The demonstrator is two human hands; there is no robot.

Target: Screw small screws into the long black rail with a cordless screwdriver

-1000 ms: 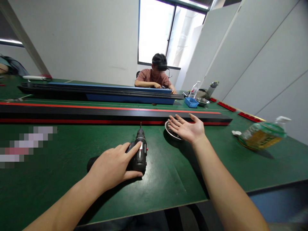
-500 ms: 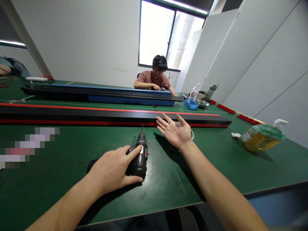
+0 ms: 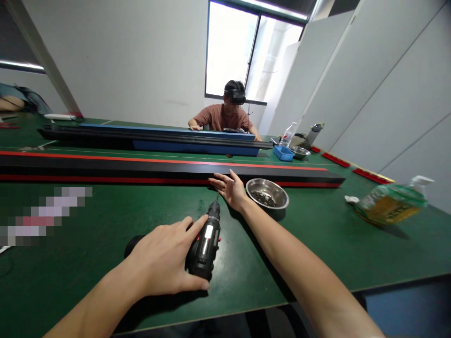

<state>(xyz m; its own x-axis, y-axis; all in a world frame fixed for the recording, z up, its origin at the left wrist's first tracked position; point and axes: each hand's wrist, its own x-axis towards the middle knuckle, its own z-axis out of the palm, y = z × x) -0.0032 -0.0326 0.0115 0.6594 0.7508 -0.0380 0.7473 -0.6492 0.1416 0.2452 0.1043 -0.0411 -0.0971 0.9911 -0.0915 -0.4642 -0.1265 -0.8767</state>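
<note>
A black cordless drill [image 3: 204, 249] lies on its side near the table's front edge, bit pointing away from me. My left hand [image 3: 165, 256] is wrapped over its handle, fingers and thumb around the body. Just beyond the chuck, my right hand [image 3: 232, 191] has its fingers stretched out and its palm turned partly up and left. The drill bit [image 3: 218, 195] points at this palm; I cannot tell whether they touch. Right of that hand stands a metal bowl [image 3: 278, 201] with small dark screws [image 3: 263, 199] in it. Behind it runs a long black bar with red edges [image 3: 169, 170].
Further back lie black and blue long profiles [image 3: 193, 148], with a co-worker [image 3: 220, 115] behind them. A blue basket [image 3: 283, 153] and a second metal bowl [image 3: 301, 152] are at back right. A large green-yellow bottle [image 3: 391, 204] lies on the right of the green table [image 3: 317, 253].
My right hand has moved left, closer to the drill bit, uncovering the bowl of screws. The drill has shifted slightly toward me with my left hand on it.
</note>
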